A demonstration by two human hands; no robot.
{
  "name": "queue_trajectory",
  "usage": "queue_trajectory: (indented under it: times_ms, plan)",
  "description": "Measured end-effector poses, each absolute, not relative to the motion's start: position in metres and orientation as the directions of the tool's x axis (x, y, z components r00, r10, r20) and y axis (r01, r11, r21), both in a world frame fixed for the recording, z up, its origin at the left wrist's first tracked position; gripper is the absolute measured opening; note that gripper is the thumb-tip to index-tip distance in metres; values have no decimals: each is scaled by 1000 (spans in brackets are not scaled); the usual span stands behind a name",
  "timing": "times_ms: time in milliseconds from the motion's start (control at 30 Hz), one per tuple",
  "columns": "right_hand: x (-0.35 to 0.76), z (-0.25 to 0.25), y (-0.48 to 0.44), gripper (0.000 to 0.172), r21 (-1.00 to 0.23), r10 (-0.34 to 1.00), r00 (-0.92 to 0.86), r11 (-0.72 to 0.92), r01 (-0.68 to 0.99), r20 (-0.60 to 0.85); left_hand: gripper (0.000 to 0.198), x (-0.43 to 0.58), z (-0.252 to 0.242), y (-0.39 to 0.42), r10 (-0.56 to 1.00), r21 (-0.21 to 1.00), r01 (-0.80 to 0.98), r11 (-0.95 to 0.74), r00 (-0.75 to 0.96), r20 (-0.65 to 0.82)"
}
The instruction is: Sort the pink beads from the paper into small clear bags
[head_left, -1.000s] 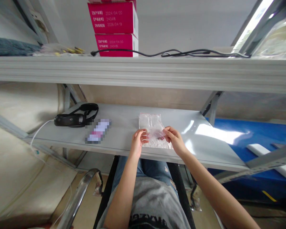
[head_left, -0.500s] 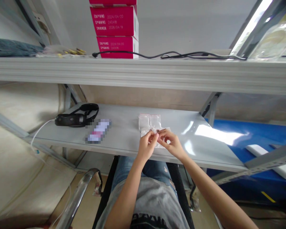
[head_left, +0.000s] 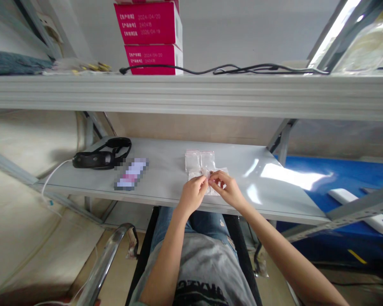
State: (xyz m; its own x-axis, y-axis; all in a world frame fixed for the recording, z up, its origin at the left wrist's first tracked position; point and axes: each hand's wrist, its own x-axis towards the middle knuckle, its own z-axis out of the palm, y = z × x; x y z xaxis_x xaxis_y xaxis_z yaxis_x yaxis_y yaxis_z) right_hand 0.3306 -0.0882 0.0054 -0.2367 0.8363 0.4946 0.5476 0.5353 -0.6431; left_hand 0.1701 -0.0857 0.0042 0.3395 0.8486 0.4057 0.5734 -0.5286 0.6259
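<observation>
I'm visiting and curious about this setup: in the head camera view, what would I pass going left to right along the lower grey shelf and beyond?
thin white cable → black strapped device → blurred pink-and-white flat item → left hand → right hand → flat blue surface

The left hand (head_left: 194, 194) and right hand (head_left: 229, 189) cover most of a small pinched item (head_left: 211, 173), which is too small to identify. They also hide part of the clear sheet of plastic (head_left: 196, 175) beneath them. On the shelf (head_left: 166, 178), a packet (head_left: 131, 174) is blurred beyond reading. The top pink box (head_left: 147, 23) is cut off by the upper edge, a clear bag (head_left: 367, 49) by the right corner, and a white bar (head_left: 364, 216) by the right edge.
</observation>
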Motion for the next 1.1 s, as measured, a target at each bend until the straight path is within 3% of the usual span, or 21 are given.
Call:
queue_trajectory:
  times_ms: [200, 333, 467, 700, 967, 1100]
  plan:
    - [328, -1, -91, 16, -375, 842, -252, 455, 808, 478, 21, 168, 6, -87, 849, 424, 747, -511, 361, 386]
    - [324, -3, -92, 16, -210, 832, -206, 355, 911, 515, 24, 173, 6, -86, 875, 404, 793, -456, 317, 366]
    - [327, 1, -90, 17, -127, 854, -157, 250, 960, 496, 22, 173, 4, -86, 886, 414, 805, -425, 276, 372]
    - [336, 9, -87, 12, -171, 845, -39, 154, 973, 534, 21, 175, 4, -87, 881, 433, 795, -426, 253, 401]
    - [331, 8, -94, 20, -278, 790, -259, 470, 838, 556, 24, 178, 2, -87, 886, 461, 777, -429, 263, 381]
    - [329, 13, -97, 25, -330, 794, -334, 538, 776, 508, 23, 177, 6, -89, 850, 482, 712, -511, 335, 406]
